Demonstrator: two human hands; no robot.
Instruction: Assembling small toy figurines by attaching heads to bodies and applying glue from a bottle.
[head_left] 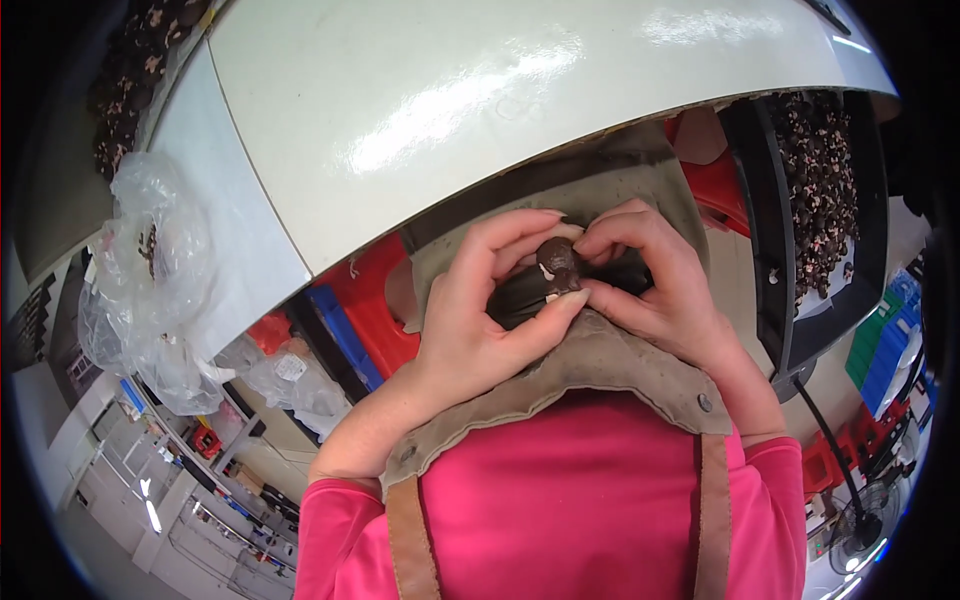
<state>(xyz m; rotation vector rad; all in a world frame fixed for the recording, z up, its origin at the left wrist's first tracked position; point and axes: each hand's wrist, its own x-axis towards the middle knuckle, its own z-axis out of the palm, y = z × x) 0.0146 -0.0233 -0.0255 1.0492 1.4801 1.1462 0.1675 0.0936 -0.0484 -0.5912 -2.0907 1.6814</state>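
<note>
Just above my lap, both hands meet around a small dark brown moulded piece (pixel 559 262) with a rounded top and pale patches on its side. My left hand (pixel 497 285) is closed on it, the thumb pressed at its lower end and the fingers curled behind. From the other side my right hand (pixel 655 275) pinches at the piece's right edge with thumb and fingertips. What lies between the right fingertips is mostly hidden. A brown apron (pixel 600 350) spreads beneath my hands.
A pale table (pixel 400 130) curves across the front. Right of me, a black bin (pixel 765 230) holds many small dark brown pieces (pixel 815 190). A clear plastic bag (pixel 150 270) lies on the table's left part, near another dark heap (pixel 140 80). A fan (pixel 858 525) stands lower right.
</note>
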